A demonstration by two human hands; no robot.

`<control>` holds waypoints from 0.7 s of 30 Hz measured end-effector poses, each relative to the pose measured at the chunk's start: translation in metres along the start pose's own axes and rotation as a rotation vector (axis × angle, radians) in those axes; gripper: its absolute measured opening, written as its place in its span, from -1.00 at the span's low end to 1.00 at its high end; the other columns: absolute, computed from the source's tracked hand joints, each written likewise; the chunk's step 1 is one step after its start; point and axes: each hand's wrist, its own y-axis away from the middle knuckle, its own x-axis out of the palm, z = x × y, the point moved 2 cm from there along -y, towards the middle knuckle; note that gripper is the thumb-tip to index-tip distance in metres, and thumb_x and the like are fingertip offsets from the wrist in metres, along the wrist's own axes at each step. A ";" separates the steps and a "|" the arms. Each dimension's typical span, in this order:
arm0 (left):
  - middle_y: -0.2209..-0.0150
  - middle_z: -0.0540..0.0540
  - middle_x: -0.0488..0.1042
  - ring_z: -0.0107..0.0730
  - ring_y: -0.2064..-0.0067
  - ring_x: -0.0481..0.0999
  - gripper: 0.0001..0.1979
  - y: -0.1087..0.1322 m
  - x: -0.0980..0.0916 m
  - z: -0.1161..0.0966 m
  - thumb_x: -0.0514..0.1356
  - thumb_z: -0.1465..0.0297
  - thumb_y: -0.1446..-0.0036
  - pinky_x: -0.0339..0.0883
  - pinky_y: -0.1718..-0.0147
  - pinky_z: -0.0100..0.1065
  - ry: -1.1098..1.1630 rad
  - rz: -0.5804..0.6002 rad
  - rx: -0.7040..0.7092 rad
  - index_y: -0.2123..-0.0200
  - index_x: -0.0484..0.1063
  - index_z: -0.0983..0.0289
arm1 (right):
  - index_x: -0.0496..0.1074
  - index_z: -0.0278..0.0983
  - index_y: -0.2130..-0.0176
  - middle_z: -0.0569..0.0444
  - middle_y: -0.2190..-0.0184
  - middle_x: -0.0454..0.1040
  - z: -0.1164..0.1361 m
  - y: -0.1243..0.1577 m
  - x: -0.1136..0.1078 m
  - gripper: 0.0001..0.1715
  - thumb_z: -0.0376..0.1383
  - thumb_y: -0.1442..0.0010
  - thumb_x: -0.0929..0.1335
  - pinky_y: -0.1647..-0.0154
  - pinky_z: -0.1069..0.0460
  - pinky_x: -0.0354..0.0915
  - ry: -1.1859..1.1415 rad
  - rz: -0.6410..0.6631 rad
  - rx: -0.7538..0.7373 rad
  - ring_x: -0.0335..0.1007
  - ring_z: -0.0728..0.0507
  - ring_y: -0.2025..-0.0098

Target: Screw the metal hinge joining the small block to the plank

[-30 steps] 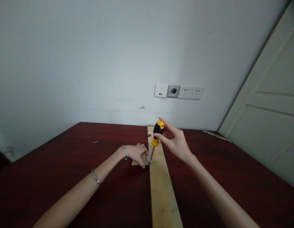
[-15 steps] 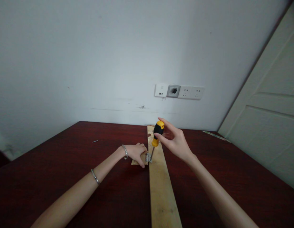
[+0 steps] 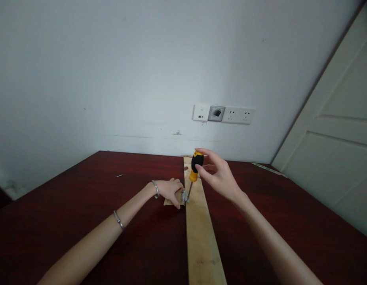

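Right grip (image 3: pixel 219 179) pinched the black-and-yellow screwdriver (image 3: pixel 195 171) by its handle between thumb and fingertips; the tool stood nearly upright, tip down at a small metal hinge (image 3: pixel 184 196) on the left edge of a pale plank (image 3: pixel 201 237). Left grip (image 3: pixel 170 190) curled down over a small wood piece (image 3: pixel 168 203), holding it against the plank on the dark red desk (image 3: pixel 82 206)

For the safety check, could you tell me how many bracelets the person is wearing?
2, both on the left arm: a wrist bracelet and a forearm bracelet. The right arm shows none.
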 end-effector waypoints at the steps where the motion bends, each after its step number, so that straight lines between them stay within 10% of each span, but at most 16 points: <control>1: 0.01 0.16 0.29 -0.04 -0.04 0.26 -0.31 0.000 0.000 0.000 0.30 -0.02 0.18 0.21 -0.02 -0.22 -0.002 0.002 0.000 0.03 0.33 0.26 | 0.36 -0.13 -0.06 -0.02 0.04 0.37 0.001 0.000 0.000 -0.54 -0.27 -0.14 0.38 0.26 0.00 0.53 0.021 -0.016 -0.004 0.40 -0.14 0.08; 21: 0.02 0.15 0.28 -0.04 -0.04 0.25 -0.31 0.000 0.000 0.001 0.30 -0.04 0.18 0.20 -0.03 -0.23 0.009 -0.001 -0.002 0.05 0.34 0.26 | 0.39 -0.14 0.01 -0.02 0.16 0.31 0.007 -0.001 0.004 -0.62 -0.26 -0.14 0.39 0.20 -0.07 0.46 0.182 -0.106 -0.062 0.37 -0.16 0.13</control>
